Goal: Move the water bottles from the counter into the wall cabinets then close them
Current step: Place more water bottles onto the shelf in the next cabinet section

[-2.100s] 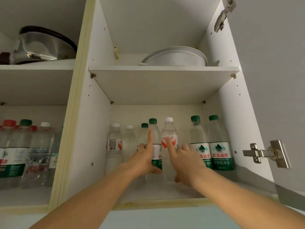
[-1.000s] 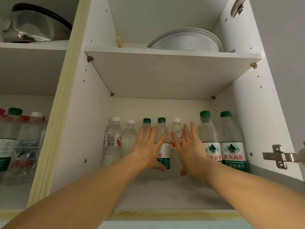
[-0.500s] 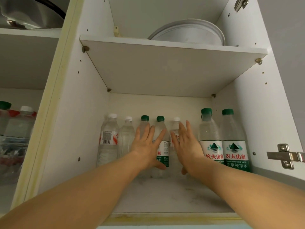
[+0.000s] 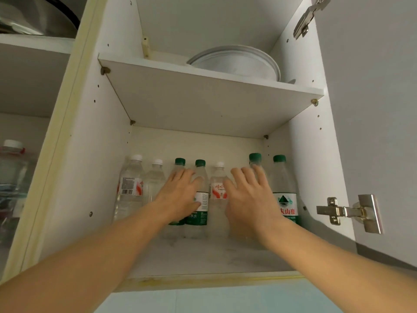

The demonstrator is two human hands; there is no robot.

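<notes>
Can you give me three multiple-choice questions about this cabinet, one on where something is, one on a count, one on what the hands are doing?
1. Where is the white dish?
A. upper shelf
B. lower shelf
C. in a hand

2. How many green caps show in the open compartment's bottle row?
A. two
B. four
C. six

3. How are the left hand and right hand?
A. fists
B. gripping caps
C. flat against bottles

Answers: A, it sits above the bottles; B, four green, three white; C, fingers are straight.

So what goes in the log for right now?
left hand: flat on green-capped bottles | right hand: flat on bottles | row: upright, lower shelf | door: open
</notes>
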